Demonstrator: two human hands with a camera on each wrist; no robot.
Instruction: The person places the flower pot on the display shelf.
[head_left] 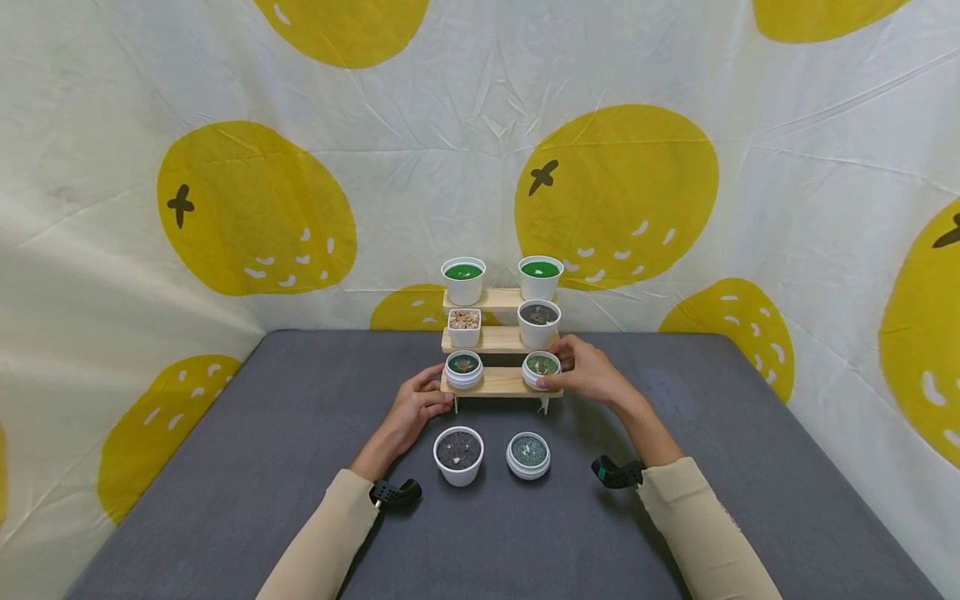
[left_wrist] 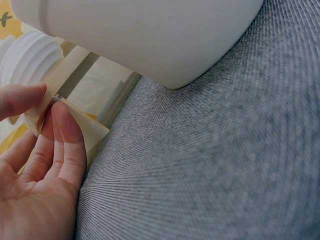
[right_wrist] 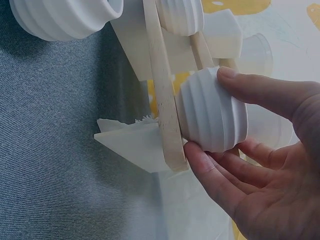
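A three-tier wooden display stand (head_left: 501,382) stands on the table, small white pots on each step. My left hand (head_left: 409,410) grips the left end of its lowest step, thumb over the board and fingertips by the leg (left_wrist: 89,125). At the other end, my right hand (head_left: 588,372) holds a ribbed white pot (right_wrist: 212,112) with green filling between thumb and fingers; its base is against the board. A matching ribbed pot (head_left: 464,371) sits on the left of that step. Above are a square pot with pebbles (head_left: 464,327) and a dark-filled round pot (head_left: 538,325).
Two green-topped cups (head_left: 464,283) (head_left: 540,279) occupy the top step. In front of the stand, between my forearms, are a white cup with dark grains (head_left: 459,457) and a low ribbed pot (head_left: 528,456). A fruit-patterned cloth (head_left: 435,192) hangs behind the grey table (head_left: 315,417).
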